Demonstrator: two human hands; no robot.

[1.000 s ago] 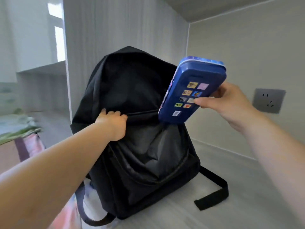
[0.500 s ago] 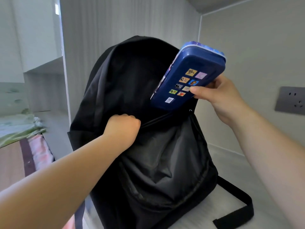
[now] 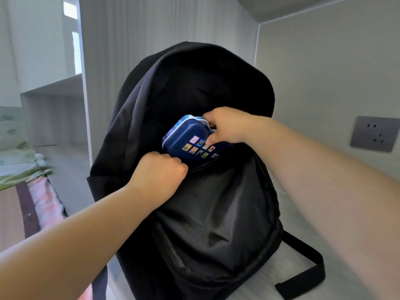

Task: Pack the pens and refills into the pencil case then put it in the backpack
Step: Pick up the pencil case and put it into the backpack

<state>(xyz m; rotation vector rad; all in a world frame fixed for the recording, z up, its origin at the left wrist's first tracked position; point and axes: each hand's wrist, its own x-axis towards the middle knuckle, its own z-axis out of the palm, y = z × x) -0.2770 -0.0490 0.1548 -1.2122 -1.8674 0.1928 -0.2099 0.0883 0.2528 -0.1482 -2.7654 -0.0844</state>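
Lowered since half a second ago from above the opening down into the mouth of the black backpack [image 3: 212, 213]: the blue pencil case [image 3: 190, 137], now roughly half sunk behind the front lip of the main compartment, sticker side facing the camera, upper end tilted left; carried down with it, the right hand [image 3: 227, 126], now inside the opening rather than out beside the bag; fingers curled over the case's top right corner, thumb pressed on the stickered face, firmly grasping it; barely shifted, the left hand [image 3: 160, 172], clenched into a fist on the front edge of the opening, pulling the fabric toward the camera and holding the mouth wide; knuckles just beside the case's lower left corner, contact impossible to tell; bag upright on the pale worktop [image 3: 303, 213], a strap [image 3: 307, 271] trailing at lower right; grey wall socket [image 3: 374, 134] well off to the right; striped bedding [image 3: 32, 204] at far left.
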